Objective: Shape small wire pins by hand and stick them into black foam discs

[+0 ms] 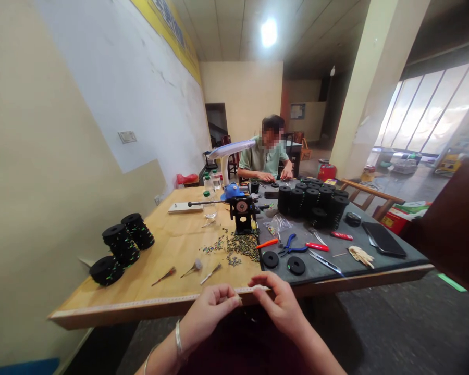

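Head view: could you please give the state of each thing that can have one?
Left hand: thumb and fingertips pinched together
Right hand: fingers curved, apart from thumb
Blue-handled pliers: handles spread
Front bottle: upright, green cap on
Ceiling light: lit
Desk lamp: upright; lit or not, unclear
Phone: lying flat, dark

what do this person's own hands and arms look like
The left hand and right hand are gloveless, with no sleeves in view. A rounded, silvery bangle circles the left wrist, and a second thin, pale band shows farther up that arm.
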The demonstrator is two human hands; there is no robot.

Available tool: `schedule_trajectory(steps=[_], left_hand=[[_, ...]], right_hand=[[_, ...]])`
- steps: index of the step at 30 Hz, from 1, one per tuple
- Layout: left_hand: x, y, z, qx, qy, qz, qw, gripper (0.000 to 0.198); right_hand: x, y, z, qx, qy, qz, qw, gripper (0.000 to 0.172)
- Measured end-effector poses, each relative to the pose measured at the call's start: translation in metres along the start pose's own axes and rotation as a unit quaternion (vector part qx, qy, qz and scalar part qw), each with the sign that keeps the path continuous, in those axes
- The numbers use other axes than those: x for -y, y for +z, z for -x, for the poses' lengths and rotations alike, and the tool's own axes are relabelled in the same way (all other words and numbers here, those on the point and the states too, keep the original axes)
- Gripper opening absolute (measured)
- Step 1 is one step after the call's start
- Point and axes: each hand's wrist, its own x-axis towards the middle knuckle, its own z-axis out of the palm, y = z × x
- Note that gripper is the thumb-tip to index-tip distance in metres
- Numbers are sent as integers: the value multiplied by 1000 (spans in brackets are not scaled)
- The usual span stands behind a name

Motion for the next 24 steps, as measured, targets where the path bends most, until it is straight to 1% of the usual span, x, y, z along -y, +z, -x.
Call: schedule_trajectory(steps=[3,5,8,14,17,21,24], left_hand=[[8,0,-1,-6,25,-48,998,38],[13,-1,-2,-24,39,-81,996,35],[19,-4,-1,-44,45,-104,993,33],[22,-6,3,-41,44,-116,991,28],[21,-6,3,-29,58,-119,991,28],[21,-7,3,4,60,-116,991,31],[22,-6,3,5,59,-113,992,33]], right_hand=[[7,18,0,73,21,-34,997,27],[8,28,-1,94,54,-71,992,28],[6,34,-4,89,72,-70,991,24],[5,32,-4,108,44,14,993,19],[5,31,-2,107,25,43,993,18],[1,31,2,113,13,53,992,15],[-2,31,3,116,15,49,992,14]])
